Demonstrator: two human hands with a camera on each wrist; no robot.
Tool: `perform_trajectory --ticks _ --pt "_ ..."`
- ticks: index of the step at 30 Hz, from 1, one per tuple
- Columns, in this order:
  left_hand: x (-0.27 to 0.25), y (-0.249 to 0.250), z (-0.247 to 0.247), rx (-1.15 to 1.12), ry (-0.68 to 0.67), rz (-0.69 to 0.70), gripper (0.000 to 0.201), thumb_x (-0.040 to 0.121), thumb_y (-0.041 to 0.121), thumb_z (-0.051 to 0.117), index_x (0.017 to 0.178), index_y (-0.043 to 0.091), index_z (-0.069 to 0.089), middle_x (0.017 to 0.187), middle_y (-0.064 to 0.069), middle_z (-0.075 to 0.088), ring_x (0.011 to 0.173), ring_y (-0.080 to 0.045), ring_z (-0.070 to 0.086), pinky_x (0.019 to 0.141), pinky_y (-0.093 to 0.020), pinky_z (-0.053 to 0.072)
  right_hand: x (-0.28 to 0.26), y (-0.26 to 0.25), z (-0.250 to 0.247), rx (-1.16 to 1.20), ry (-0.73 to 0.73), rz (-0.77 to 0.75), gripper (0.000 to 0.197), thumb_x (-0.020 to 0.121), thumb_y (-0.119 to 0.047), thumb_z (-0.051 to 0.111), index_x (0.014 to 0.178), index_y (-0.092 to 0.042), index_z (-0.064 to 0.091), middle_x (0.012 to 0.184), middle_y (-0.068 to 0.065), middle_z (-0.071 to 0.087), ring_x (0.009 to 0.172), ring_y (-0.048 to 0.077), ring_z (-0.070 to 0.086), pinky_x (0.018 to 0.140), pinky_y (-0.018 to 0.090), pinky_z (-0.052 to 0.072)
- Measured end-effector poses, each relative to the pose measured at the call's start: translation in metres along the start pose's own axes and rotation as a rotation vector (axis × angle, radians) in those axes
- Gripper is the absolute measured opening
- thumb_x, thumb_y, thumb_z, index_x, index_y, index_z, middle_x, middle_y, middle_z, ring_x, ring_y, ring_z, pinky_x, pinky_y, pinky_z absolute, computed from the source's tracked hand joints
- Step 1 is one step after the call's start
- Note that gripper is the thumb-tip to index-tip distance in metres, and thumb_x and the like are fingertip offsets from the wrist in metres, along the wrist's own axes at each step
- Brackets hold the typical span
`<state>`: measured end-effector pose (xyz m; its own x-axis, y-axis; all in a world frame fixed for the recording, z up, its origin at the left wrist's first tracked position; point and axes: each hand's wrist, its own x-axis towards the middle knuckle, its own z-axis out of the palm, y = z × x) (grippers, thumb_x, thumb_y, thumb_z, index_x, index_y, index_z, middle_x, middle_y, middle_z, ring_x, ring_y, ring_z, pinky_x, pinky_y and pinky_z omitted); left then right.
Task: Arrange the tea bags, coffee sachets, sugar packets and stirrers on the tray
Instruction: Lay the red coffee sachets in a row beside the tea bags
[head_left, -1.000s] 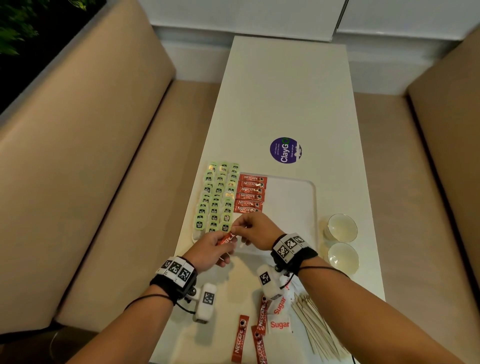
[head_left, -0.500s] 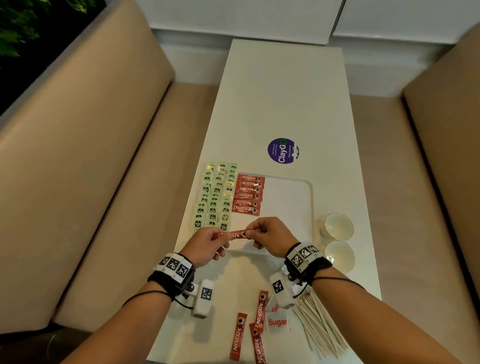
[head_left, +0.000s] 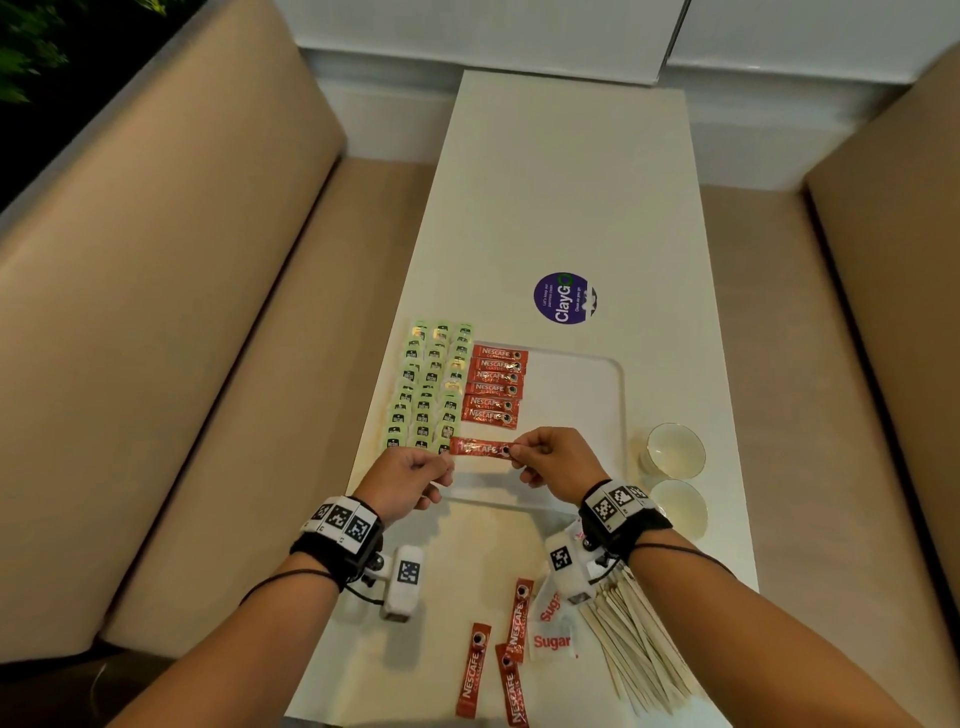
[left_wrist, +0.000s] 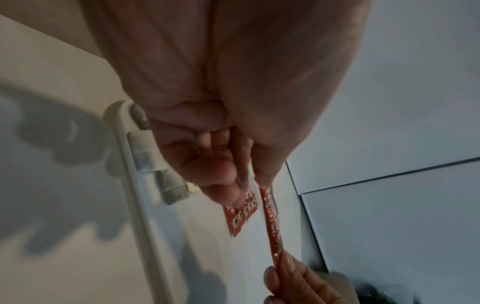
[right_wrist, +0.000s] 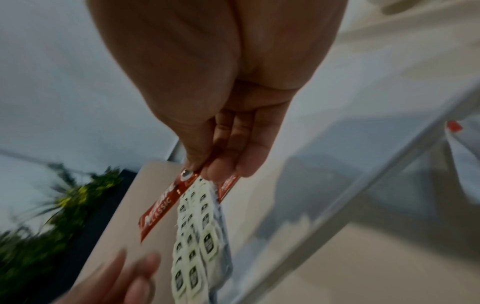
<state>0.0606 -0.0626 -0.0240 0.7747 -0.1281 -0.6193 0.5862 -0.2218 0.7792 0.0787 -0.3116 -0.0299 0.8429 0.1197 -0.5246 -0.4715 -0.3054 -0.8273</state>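
Lying loose at the near table (head_left: 545, 182) edge: three red coffee sachets (head_left: 474, 670), sugar packets (head_left: 551, 642) and a fan of wooden stirrers (head_left: 636, 642). Pinching the right end of a held sachet (head_left: 480, 447) between right hand (head_left: 558, 457) thumb and fingertips; curling left hand (head_left: 405, 480) fingers at its left end, contact not certain there. Hanging level over the near part of the white tray (head_left: 597, 395). Sitting beyond: six sachets in a column (head_left: 496, 384), green tea bags (head_left: 431, 384) in rows beside them. Standing right of the tray: two white cups (head_left: 675, 449). Farther out, a purple sticker (head_left: 565, 298).
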Motion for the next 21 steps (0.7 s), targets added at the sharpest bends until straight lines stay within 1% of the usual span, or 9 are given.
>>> perform_trajectory --ticks 3,5,7,9,11,14,17,19,21 --pt "-0.004 -0.005 -0.003 0.095 -0.024 -0.039 0.024 0.098 0.026 0.063 0.099 0.004 0.074 0.083 -0.002 0.071 0.060 -0.013 0.057 0.051 -0.022 0.043 0.011 0.008 -0.005 0.006 0.088 0.049 0.012 0.097 -0.013 0.068 0.097 -0.002 0.073 0.078 0.009 0.073 0.061 0.017 0.064 0.065 0.031 0.059" --pt "-0.006 -0.012 -0.003 0.278 -0.101 -0.041 0.019 0.099 0.027 0.061 0.097 0.011 0.073 0.085 0.001 0.071 0.061 -0.011 0.059 0.052 -0.022 0.044 0.018 0.012 -0.005 -0.008 0.132 0.087 0.014 0.096 -0.012 0.068 0.096 0.000 0.073 0.077 0.013 0.072 0.060 0.018 0.064 0.059 0.028 0.060" --pt "-0.009 -0.021 -0.001 0.440 -0.197 -0.045 0.017 0.099 0.027 0.059 0.092 0.018 0.072 0.089 0.003 0.072 0.061 -0.008 0.060 0.054 -0.023 0.046 0.025 0.015 -0.001 -0.001 0.150 0.118 0.014 0.096 -0.012 0.068 0.093 0.001 0.073 0.074 0.016 0.070 0.059 0.023 0.064 0.056 0.029 0.060" --pt "-0.012 -0.029 0.001 0.526 -0.258 -0.061 0.015 0.098 0.029 0.060 0.090 0.022 0.070 0.088 0.005 0.072 0.061 -0.006 0.061 0.058 -0.025 0.048 0.033 0.019 0.005 -0.024 0.157 0.136 0.017 0.096 -0.016 0.069 0.086 -0.003 0.075 0.070 0.016 0.071 0.060 0.025 0.067 0.064 0.036 0.063" --pt "-0.014 -0.034 0.003 0.587 -0.277 -0.058 0.015 0.097 0.032 0.059 0.094 0.022 0.069 0.084 0.008 0.069 0.062 -0.006 0.061 0.061 -0.023 0.050 0.039 0.021 0.010 -0.085 0.164 0.146 0.023 0.096 -0.022 0.070 0.079 -0.007 0.076 0.066 0.011 0.072 0.059 0.020 0.068 0.070 0.038 0.062" --pt "-0.016 -0.039 0.006 0.587 -0.295 -0.079 0.015 0.098 0.031 0.059 0.100 0.021 0.069 0.086 0.007 0.068 0.067 -0.008 0.062 0.068 -0.023 0.051 0.045 0.019 0.016 -0.177 0.212 0.158 0.033 0.095 -0.028 0.070 0.068 -0.010 0.076 0.061 0.005 0.072 0.055 0.014 0.065 0.071 0.033 0.060" --pt "-0.017 -0.042 0.008 0.558 -0.334 -0.081 0.011 0.097 0.030 0.059 0.101 0.023 0.067 0.091 0.003 0.069 0.071 -0.011 0.063 0.076 -0.027 0.053 0.048 0.017 0.019 -0.245 0.256 0.147 0.037 0.092 -0.032 0.071 0.060 -0.013 0.074 0.059 0.001 0.072 0.059 0.016 0.068 0.069 0.030 0.057" --pt "-0.017 -0.044 0.007 0.550 -0.337 -0.075 0.012 0.097 0.030 0.060 0.102 0.022 0.067 0.094 0.002 0.070 0.072 -0.011 0.064 0.077 -0.028 0.054 0.049 0.017 0.020 -0.264 0.270 0.149 0.037 0.092 -0.033 0.071 0.061 -0.012 0.075 0.060 0.001 0.072 0.066 0.019 0.071 0.070 0.030 0.057" --pt "-0.017 -0.044 0.007 0.551 -0.336 -0.069 0.013 0.097 0.029 0.059 0.104 0.021 0.067 0.096 0.001 0.070 0.073 -0.011 0.064 0.077 -0.027 0.053 0.048 0.015 0.021 -0.283 0.274 0.149 0.035 0.093 -0.032 0.070 0.065 -0.012 0.076 0.062 0.001 0.073 0.069 0.019 0.071 0.071 0.031 0.057"
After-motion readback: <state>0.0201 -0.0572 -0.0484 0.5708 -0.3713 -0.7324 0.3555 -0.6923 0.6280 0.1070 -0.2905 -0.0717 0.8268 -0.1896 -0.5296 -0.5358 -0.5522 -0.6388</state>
